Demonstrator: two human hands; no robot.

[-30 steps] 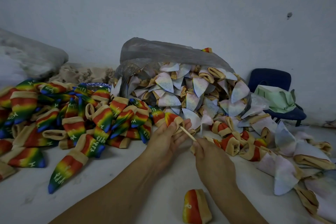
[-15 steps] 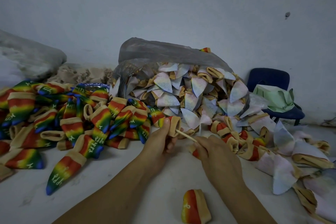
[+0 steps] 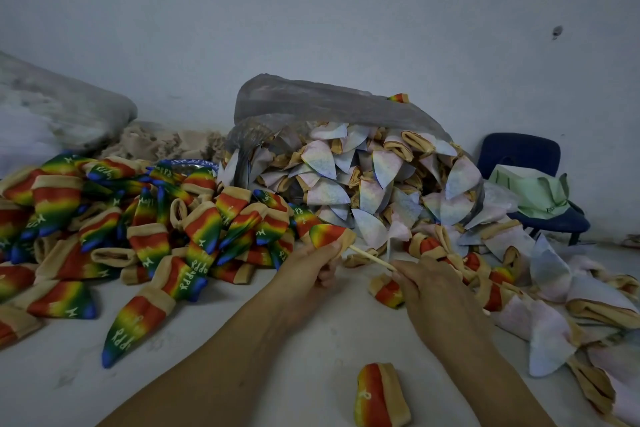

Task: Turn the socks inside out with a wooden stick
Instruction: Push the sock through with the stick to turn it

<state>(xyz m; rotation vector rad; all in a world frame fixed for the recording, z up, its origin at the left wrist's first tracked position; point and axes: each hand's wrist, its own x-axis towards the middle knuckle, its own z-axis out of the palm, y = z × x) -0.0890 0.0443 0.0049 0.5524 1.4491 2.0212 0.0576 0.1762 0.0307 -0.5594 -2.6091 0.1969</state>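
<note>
1. On the left lay a broad heap of rainbow-striped socks with tan cuffs (image 3: pixel 138 229), colours outward. I took these for the finished ones, a good share of the job.
2. The left hand (image 3: pixel 311 267) gripped one small rainbow sock with a tan cuff (image 3: pixel 329 234), fingers curled round it, just in front of that heap.
3. A thin pale wooden stick (image 3: pixel 370 257) ran from that sock's cuff down to the right.
4. The right hand (image 3: pixel 433 291) pinched the stick's near end. This sock looked all but turned.
5. Behind, a grey plastic bag (image 3: pixel 329 100) spilled pale, washed-out socks with tan cuffs (image 3: pixel 346 184). To my eye these were unturned, and there were plenty.
6. More pale socks (image 3: pixel 554 322) trailed off rightward, so I judged roughly half the work was left.
</note>
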